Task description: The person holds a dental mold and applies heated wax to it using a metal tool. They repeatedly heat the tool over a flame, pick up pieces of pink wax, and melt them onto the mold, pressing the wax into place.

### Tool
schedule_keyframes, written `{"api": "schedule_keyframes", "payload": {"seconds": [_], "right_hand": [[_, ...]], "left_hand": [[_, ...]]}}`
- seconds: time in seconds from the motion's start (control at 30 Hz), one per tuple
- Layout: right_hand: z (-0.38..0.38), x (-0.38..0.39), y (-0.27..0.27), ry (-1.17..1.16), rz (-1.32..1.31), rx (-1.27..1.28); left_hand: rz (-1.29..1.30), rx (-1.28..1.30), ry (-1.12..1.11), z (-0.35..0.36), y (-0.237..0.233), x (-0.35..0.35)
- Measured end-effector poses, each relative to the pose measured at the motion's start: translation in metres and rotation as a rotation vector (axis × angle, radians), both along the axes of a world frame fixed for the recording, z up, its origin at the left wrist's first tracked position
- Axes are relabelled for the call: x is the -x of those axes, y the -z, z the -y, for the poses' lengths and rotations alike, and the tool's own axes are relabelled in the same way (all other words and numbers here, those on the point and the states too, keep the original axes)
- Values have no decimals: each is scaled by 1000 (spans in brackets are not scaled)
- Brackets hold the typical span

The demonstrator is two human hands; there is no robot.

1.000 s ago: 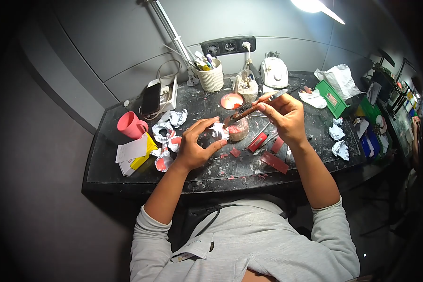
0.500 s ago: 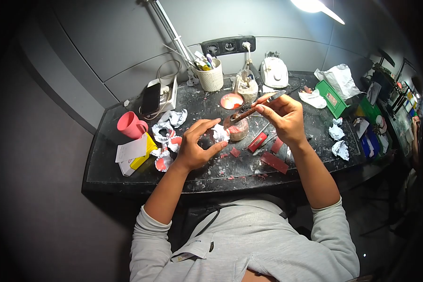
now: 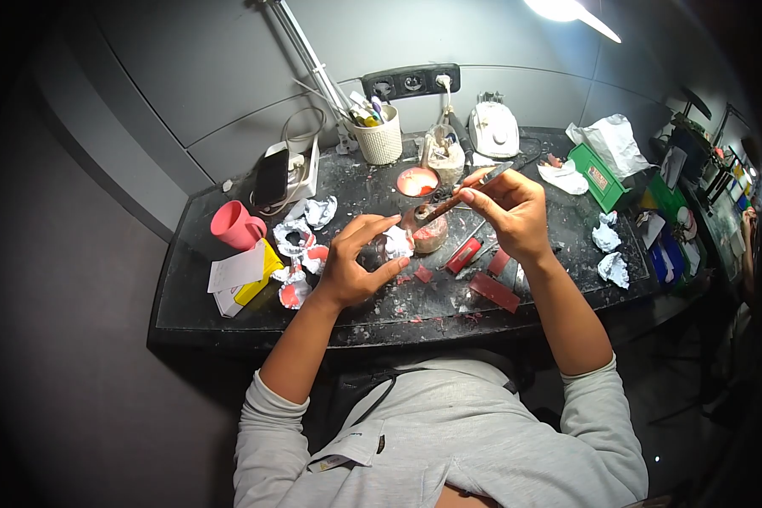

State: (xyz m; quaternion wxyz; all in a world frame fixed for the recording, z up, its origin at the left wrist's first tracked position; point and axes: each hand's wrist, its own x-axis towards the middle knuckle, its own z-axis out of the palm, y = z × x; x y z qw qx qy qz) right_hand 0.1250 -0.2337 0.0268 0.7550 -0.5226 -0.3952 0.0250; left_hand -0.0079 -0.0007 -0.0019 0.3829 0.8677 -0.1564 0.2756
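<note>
A small white plaster-like piece with a trace of pink [image 3: 397,243] is held between the thumb and fingers of my left hand [image 3: 353,259]. My right hand [image 3: 514,210] pinches a long, thin wax knife [image 3: 446,206] with a brownish shaft, slanting down to the left. Its tip is close to the right side of the white piece. Just behind the tip stands a round, pink-stained jar [image 3: 432,234]. A shallow pan of pink wax [image 3: 417,181] is beyond it. Dark red wax strips [image 3: 494,292] and a red-handled tool [image 3: 463,254] lie below my right hand.
White and pink moulded pieces [image 3: 295,262] sit left of my left hand, near a pink mug [image 3: 237,225] and a yellow box [image 3: 261,273]. At the back stand a pen cup [image 3: 379,140] and a white device [image 3: 494,129]. Crumpled paper [image 3: 613,270] and a green box [image 3: 598,178] are at right.
The wax knife has tilted slightly, its tip shifting down toward the white piece. The white piece has turned a little in my left hand. Both hands are nearly in place.
</note>
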Motion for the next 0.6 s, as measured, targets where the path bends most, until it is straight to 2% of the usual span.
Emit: {"api": "schedule_keyframes", "payload": {"seconds": [0.43,0.6], "right_hand": [[1,1,-1,-30,-3,-9],[3,1,0,-30,74,25]], "left_hand": [[5,7,-6,0,0,0],[9,-10,-25,-2,0,0]]}}
